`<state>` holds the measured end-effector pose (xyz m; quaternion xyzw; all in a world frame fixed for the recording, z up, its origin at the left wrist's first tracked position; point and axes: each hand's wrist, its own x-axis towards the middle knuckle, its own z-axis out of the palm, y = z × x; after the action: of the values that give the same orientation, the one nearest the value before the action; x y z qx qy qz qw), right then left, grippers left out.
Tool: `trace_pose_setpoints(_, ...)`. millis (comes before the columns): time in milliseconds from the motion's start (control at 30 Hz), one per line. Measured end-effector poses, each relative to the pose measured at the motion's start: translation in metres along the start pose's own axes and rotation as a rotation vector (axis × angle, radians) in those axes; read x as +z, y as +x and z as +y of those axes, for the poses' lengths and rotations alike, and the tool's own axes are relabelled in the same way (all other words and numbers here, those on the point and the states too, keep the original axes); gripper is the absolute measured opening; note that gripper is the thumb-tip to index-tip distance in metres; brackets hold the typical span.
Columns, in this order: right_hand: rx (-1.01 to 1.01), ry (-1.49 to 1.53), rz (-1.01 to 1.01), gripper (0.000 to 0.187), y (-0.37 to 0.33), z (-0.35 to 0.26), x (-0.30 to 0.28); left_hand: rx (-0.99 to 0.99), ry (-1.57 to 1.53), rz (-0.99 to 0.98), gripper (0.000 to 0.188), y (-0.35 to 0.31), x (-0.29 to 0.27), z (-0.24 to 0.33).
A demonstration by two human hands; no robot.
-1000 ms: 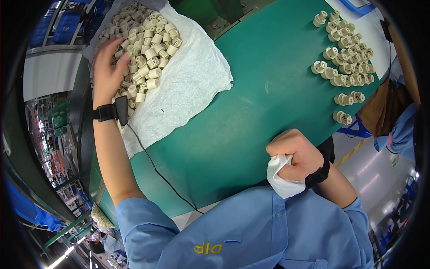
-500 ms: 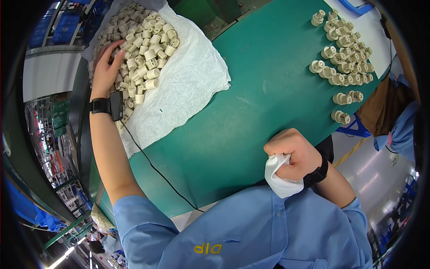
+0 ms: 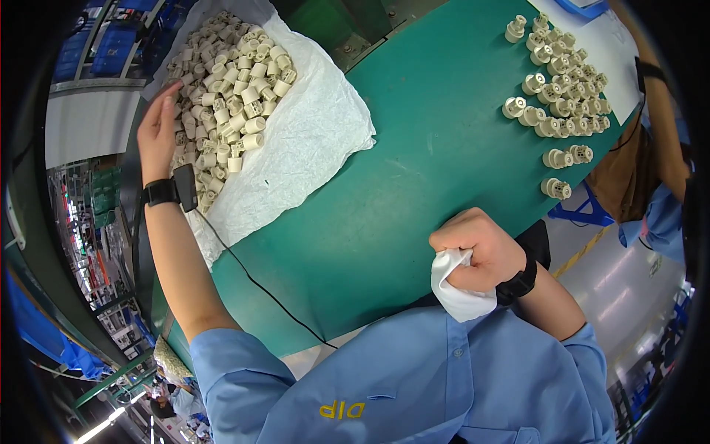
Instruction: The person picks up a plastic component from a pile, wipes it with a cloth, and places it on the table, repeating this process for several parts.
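Note:
My left hand (image 3: 157,139) is at the left edge of a heap of small cream-coloured cylindrical plastic parts (image 3: 235,92). Its fingers are stretched out and no part shows in them. Under the heap spreads a crumpled white plastic sheet (image 3: 307,140). Close in front of my body, my right hand (image 3: 484,248) is closed in a fist round a white cloth (image 3: 462,292), which hangs out below the fingers. At the far right of the green table (image 3: 399,192) stand several more cream parts (image 3: 549,127) in loose rows.
A black cable (image 3: 262,288) runs from the device at my left wrist across the table. Beyond the right edge are a blue stool (image 3: 584,211) and another person's arm (image 3: 662,129). A white sheet of paper (image 3: 610,55) lies by the rows, near a blue tray (image 3: 584,7).
My left hand has drawn back from the heap toward its left edge, fingers still stretched. The right hand keeps hold of the cloth. The whole view has shifted slightly.

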<state>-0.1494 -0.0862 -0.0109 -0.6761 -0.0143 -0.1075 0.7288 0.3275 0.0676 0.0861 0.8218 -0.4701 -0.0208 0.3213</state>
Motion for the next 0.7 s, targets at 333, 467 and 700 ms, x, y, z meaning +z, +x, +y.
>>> trace_pose_setpoints(333,0.020,-0.007,0.002,0.023,0.000,-0.002,0.002,0.077,0.178,-0.004,0.020,-0.063,-0.047,0.014)
trace_pose_setpoints(467,0.013,-0.037,0.005,0.022,0.001,-0.002,0.000,0.279,0.433,-0.263,0.016,-0.092,0.014,0.082)
trace_pose_setpoints(700,0.008,-0.049,0.002,0.020,0.001,-0.006,0.006,0.164,0.441,-0.201,0.019,-0.109,0.036,0.067)
